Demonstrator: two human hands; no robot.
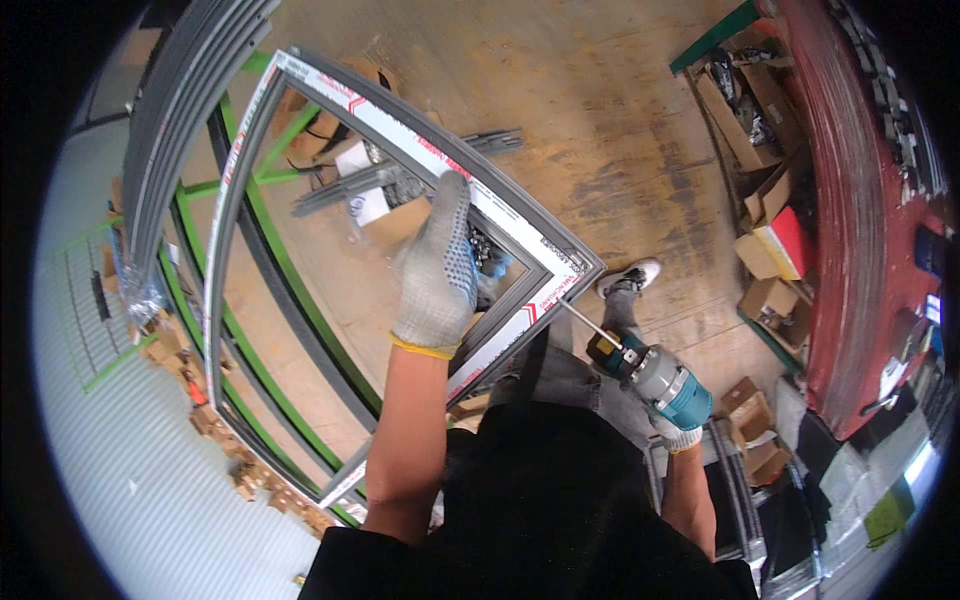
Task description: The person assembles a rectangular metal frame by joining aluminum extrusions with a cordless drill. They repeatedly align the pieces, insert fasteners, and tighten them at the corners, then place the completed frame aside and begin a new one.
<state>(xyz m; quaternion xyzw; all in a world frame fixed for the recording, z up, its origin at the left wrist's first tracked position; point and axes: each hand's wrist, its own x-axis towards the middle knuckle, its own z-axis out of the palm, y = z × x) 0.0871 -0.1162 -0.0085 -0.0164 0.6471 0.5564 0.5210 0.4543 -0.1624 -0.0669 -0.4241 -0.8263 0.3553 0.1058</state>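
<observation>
A grey window frame [405, 150], with white protective film printed in red, is tilted in front of me. My left hand [432, 285], in a pale knitted glove with blue dots, grips its upper right bar, with the thumb lying on the film. My right hand [682, 436], also gloved, is closed round a teal and grey cordless drill [686, 400]; the drill body hides most of its fingers. From the drill a long thin bit [592, 325] reaches to the frame's right corner. Whether the tip is in the frame or only against it, I cannot tell.
Green steel rails [290, 290] run behind the frame, with a stack of dark profiles [190, 130] at upper left. Cardboard boxes [745, 120] line the right beside a dark red bench [850, 200]. My shoe [635, 275] stands on the worn floor [590, 170].
</observation>
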